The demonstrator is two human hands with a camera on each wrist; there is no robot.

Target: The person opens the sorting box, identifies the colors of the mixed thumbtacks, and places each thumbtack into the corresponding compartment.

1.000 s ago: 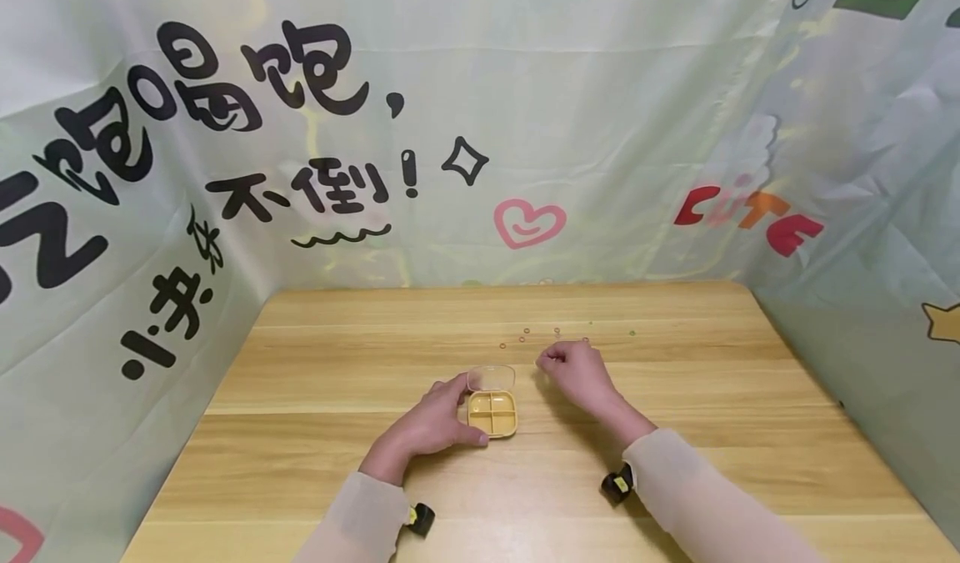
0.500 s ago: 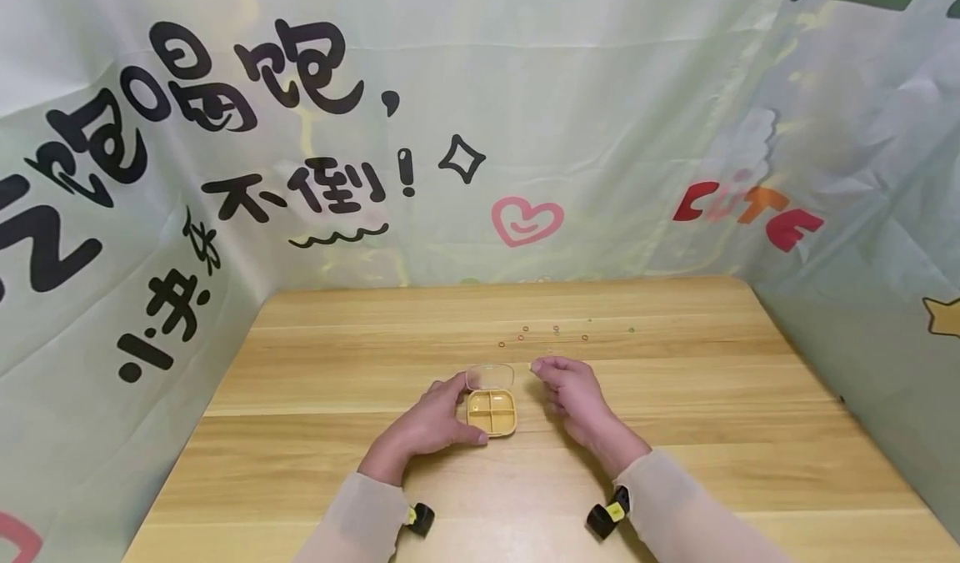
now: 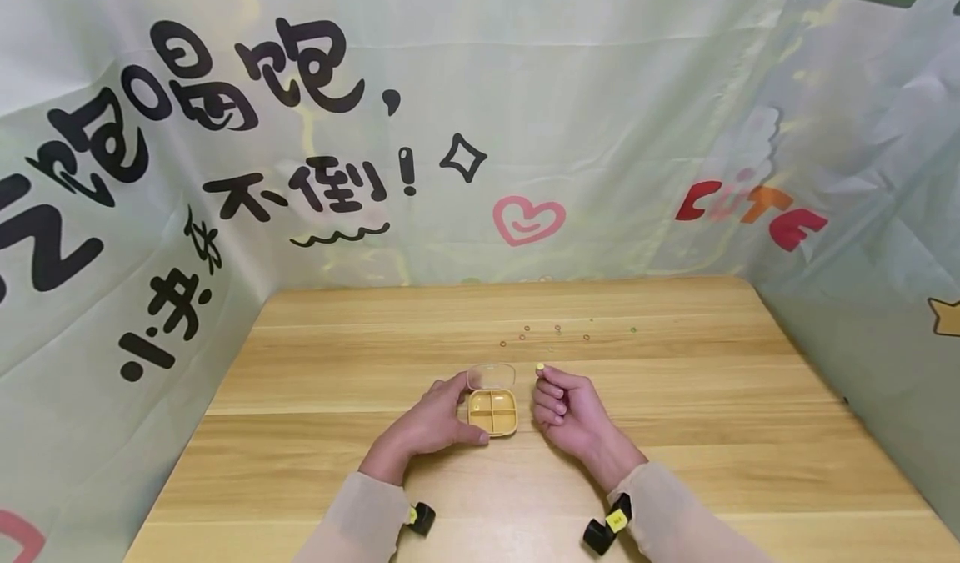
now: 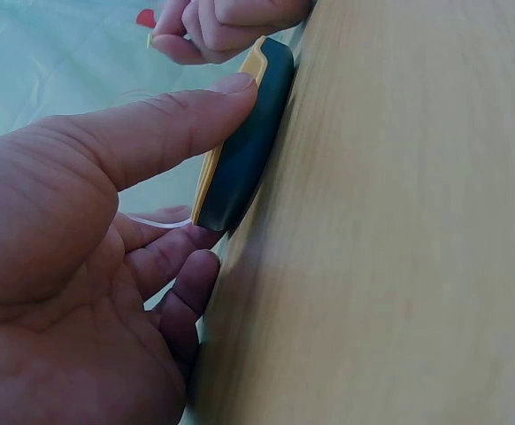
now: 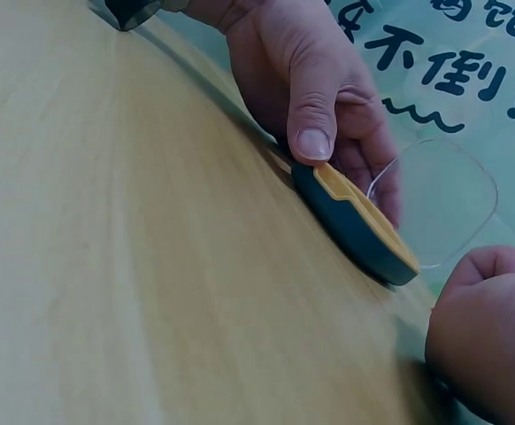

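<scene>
A small pill box (image 3: 492,414) with yellow compartments, a dark green outer shell (image 4: 256,133) and a clear lid (image 3: 491,376) sits on the table, its lid raised at the back. My left hand (image 3: 433,419) grips its left side, thumb at the front edge and fingers behind. To the right of the box, my right hand (image 3: 567,409) is turned partly palm up, its lower fingers curled. Between thumb and index fingertip it pinches a tiny yellow piece (image 3: 540,367); I cannot tell its exact kind. In the right wrist view, the right hand (image 5: 492,323) hides its own fingertips.
Behind the hands, several tiny rings lie scattered on the wooden table (image 3: 315,363), among them a reddish ring (image 3: 503,344) and a green ring (image 3: 633,329). A printed cloth (image 3: 600,129) hangs along the table's back and sides.
My right hand has drawn back from the scattered rings toward me and rolled palm upward, bringing the yellow piece into sight at its fingertips. The left hand and box have stayed in place.
</scene>
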